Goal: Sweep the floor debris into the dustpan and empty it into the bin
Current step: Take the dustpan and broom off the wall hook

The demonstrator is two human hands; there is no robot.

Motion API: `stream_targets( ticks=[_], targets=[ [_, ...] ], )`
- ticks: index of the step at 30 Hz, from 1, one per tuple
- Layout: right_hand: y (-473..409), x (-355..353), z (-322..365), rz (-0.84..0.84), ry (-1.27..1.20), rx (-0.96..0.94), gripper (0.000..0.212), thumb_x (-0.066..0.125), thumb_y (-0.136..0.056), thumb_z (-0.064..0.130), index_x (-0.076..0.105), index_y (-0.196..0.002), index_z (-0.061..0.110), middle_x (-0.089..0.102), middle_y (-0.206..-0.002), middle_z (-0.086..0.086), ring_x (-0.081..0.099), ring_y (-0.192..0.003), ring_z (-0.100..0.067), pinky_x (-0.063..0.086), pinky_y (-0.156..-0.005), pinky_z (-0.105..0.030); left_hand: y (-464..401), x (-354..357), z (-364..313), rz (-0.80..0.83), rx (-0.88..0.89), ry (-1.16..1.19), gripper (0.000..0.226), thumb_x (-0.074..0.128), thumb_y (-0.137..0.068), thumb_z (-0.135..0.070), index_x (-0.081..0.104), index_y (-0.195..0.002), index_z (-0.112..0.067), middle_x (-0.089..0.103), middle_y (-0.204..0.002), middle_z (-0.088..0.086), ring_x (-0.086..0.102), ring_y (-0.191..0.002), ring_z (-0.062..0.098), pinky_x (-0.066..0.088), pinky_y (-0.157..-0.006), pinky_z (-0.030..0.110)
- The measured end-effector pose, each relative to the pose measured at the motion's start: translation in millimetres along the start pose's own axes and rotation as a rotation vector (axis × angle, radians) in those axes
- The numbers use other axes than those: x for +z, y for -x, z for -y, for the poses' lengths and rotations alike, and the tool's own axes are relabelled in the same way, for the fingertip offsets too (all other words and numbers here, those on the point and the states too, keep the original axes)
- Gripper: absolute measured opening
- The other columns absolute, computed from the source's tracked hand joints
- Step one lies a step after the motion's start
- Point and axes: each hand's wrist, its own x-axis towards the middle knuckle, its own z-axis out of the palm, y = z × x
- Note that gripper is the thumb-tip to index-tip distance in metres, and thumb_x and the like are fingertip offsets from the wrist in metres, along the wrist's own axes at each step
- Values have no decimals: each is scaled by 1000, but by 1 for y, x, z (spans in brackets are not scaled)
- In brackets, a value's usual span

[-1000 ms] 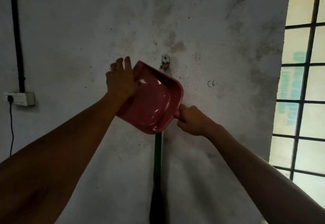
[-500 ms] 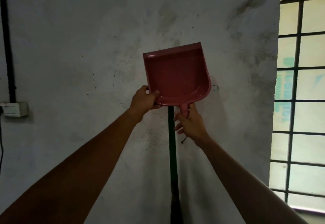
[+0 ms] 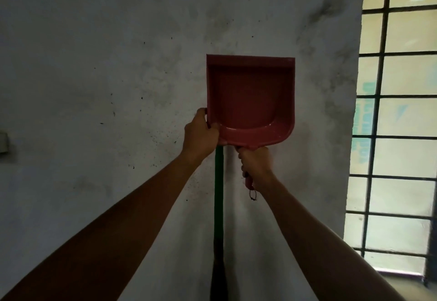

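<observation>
Head view shows the red plastic dustpan point(image 3: 250, 102) now upright and flat against the stained grey wall point(image 3: 106, 64) at frame centre, turned from its tilt a second ago. The left hand point(image 3: 201, 135) grips its lower left edge, fingers curled; the right hand point(image 3: 254, 162) wraps the handle. Its scoop looks empty and glossy, likely being hung up or taken down. A green broom handle point(image 3: 218, 194) hangs below.
</observation>
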Motion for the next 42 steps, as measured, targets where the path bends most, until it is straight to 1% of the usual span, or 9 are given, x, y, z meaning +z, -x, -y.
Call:
stream_targets(
  ticks=[2,4,8,12,18,23,28,35,42],
  targets=[
    [-6,-6,0,71,36,-42,22,71,-89,24,68,-80,5,59,-60,-4,53,-46,-14,49,-49,-28,-5,0,1,37,-66,63,38,55,-105,-26,51,-143,-21,69,-116,3,75,-90,18,65,-76,37],
    [-13,-15,3,141,9,-47,24,72,-91,25,62,-73,13,53,-53,2,50,-45,-13,47,-50,-29,-8,-1,-3,124,-142,187,40,50,-108,-36,50,-145,-20,68,-124,6,77,-90,22,65,-73,36],
    [-31,-37,14,116,-118,6,19,69,-94,20,58,-80,14,45,-52,4,43,-44,-11,41,-46,-27,-17,3,0,187,-213,274,51,29,-106,-61,59,-133,-30,70,-121,0,77,-92,25,64,-80,42],
    [-57,-56,16,41,-130,6,18,73,-92,19,60,-82,12,47,-56,1,44,-44,-11,42,-47,-28,-30,22,34,-48,-119,-84,29,48,-106,-44,58,-127,-27,67,-126,3,68,-101,18,56,-83,32],
    [-86,-72,7,8,-153,-21,17,75,-90,20,62,-84,9,50,-53,0,49,-46,-15,46,-53,-32,-60,47,70,36,-265,-243,74,70,-96,-40,34,-155,-16,41,-159,10,46,-141,30,42,-115,43],
    [-103,-79,4,-3,-149,-55,17,75,-91,18,65,-85,6,52,-55,-3,51,-46,-16,49,-55,-34,-85,67,72,-36,-210,-188,68,69,-97,-40,37,-152,-16,53,-147,10,57,-126,29,51,-101,39],
    [-112,-78,-3,18,-89,-110,17,72,-91,17,67,-84,3,57,-59,-7,56,-52,-21,52,-56,-34,-101,78,81,80,-256,-141,26,55,-106,-29,48,-131,-23,69,-117,11,70,-94,25,56,-70,30],
    [-124,-61,-8,28,-118,-105,23,72,-90,19,66,-100,-1,60,-62,-7,58,-51,-17,52,-52,-30,-109,81,72,9,-228,76,44,52,-108,-25,42,-150,-20,70,-111,7,72,-95,24,59,-93,45],
    [-121,-38,-8,2,-151,-75,33,73,-86,24,63,-106,0,65,-68,-8,60,-48,-16,52,-50,-30,-123,59,31,40,-106,149,35,55,-107,-21,49,-141,-22,70,-110,10,74,-93,30,62,-89,45]
  ],
)
